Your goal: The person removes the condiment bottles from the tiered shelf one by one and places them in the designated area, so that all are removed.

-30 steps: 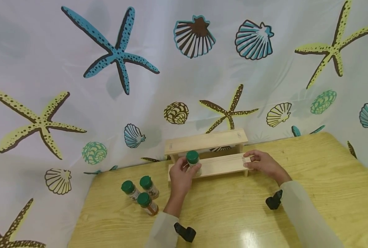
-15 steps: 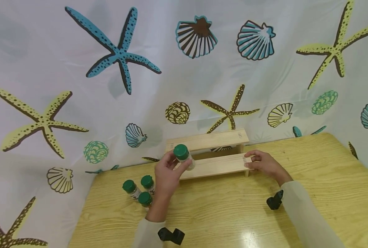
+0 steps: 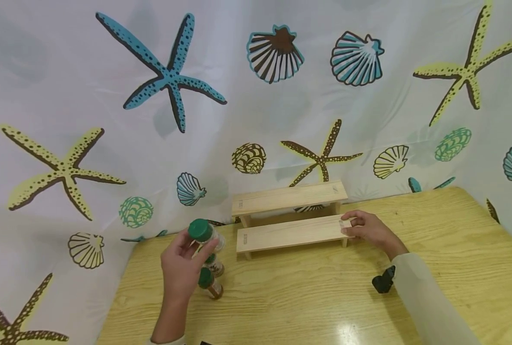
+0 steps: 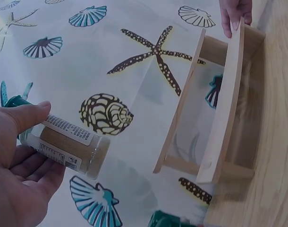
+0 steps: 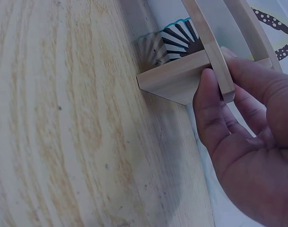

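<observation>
My left hand (image 3: pixel 182 263) grips a spice jar (image 4: pixel 71 142) with a green cap, raised above the table left of the shelf. The jar is clear, with a white printed label and brown powder inside. My right hand (image 3: pixel 368 230) pinches the right end of the lower board of a two-step wooden shelf (image 3: pixel 290 235) between thumb and fingers, seen close in the right wrist view. Under and beside my left hand stand more green-capped jars, one with reddish-brown contents (image 3: pixel 211 284) and another with a speckled label (image 3: pixel 214 266); the hand hides part of this group.
The light wooden table (image 3: pixel 307 297) runs to a hanging cloth (image 3: pixel 212 134) printed with starfish and shells. The shelf's raised rear board (image 3: pixel 288 197) stands close to that cloth. Black wrist camera gear (image 3: pixel 383 280) sits at my right sleeve.
My left hand has lifted the jar off the lower shelf board and carried it left, over the other jars. My right hand keeps its hold on the shelf end.
</observation>
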The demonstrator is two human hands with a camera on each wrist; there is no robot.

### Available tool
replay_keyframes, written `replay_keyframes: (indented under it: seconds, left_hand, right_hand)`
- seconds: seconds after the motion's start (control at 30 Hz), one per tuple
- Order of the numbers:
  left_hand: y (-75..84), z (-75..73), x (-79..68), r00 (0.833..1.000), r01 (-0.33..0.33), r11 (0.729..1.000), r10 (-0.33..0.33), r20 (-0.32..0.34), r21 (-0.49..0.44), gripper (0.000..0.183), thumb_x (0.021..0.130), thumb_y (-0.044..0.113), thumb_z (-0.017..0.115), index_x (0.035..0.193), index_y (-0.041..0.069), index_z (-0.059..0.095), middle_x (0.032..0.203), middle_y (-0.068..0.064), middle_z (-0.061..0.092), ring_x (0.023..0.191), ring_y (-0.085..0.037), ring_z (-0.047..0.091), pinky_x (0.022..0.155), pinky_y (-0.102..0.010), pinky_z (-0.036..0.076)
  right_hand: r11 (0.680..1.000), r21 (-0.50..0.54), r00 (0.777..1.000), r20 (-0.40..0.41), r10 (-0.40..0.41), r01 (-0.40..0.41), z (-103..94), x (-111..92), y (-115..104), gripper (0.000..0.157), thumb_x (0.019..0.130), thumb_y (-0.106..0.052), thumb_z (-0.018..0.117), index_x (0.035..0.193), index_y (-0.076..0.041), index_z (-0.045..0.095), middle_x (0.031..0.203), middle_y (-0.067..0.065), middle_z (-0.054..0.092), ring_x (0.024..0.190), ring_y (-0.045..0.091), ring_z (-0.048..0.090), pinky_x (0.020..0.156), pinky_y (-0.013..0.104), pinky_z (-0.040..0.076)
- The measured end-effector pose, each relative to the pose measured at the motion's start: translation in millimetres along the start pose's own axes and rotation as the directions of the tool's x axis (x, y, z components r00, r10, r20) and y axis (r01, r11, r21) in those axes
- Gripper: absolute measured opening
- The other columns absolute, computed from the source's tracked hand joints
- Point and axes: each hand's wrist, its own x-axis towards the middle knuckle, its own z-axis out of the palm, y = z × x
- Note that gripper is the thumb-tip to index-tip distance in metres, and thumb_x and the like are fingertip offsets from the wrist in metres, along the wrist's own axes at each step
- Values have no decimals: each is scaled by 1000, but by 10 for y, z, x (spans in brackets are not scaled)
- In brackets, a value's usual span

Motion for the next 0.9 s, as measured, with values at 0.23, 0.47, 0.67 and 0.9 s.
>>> replay_keyframes:
  seconds: [0.23,0.47,0.67,0.9]
  left_hand:
    - [-157,-390,-64,987,123,990,-114,-111,75,38,77,6,78,112,2,64,99,11,65,98,2,63,85,-9,52]
    - [-285,-617,-147,966,222,961,-195,-167,162,44,78,15,79,117,5,62,105,13,61,103,5,57,87,-3,47]
    - [-423,-705,-209,956,278,921,-239,-170,273,47,80,25,77,120,7,60,113,5,58,103,9,51,89,-4,45]
    - [-639,-752,-289,944,326,895,-291,-157,304,50,82,29,75,124,8,58,122,-3,58,102,12,49,93,-11,48]
  right_hand:
    - [1000,-13,1000,-6,7,-7,7,-5,-1,49,91,-18,64,131,3,45,91,4,54,82,16,60,83,38,57]
    - [1000,-22,1000,-9,13,-14,5,-5,-1,50,91,-20,65,131,2,45,92,5,54,83,16,60,85,38,57]
    - [1000,-16,1000,-13,10,-10,-1,-3,3,50,91,-20,65,131,2,45,92,4,54,83,15,60,84,37,57]
    - [1000,-9,1000,-6,4,-4,9,1,-1,50,91,-20,65,132,2,45,92,4,55,83,15,61,85,39,57]
